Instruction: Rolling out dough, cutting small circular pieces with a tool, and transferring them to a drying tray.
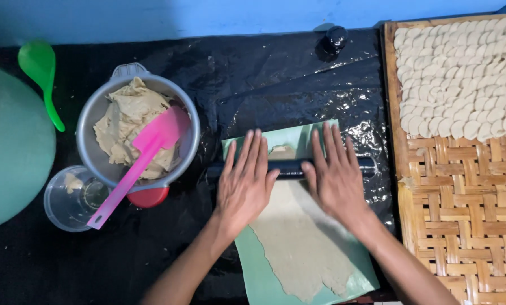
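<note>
Landmark: dark rolling pin (pixel 290 167), a smooth cylinder lying crosswise on the green sheet (pixel 253 265).
Left hand (pixel 244 183): flat, fingers spread, palm pressing on the pin's left part, not gripping it.
Right hand (pixel 335 181): likewise flat on its right part.
Dough (pixel 301 243): thin, grainy beige strip with ragged edges, under and nearer than the pin.
Bowl (pixel 94 121): left of the pin, holding lumpy dough and a pink spatula (pixel 140 161).
Woven tray (pixel 456 197): right of the pin, carrying cut discs (pixel 462 73).

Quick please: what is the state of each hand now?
Left hand: open, flat, palm pressing on the dark rolling pin.
Right hand: open, flat, pressing on the same pin.
</note>
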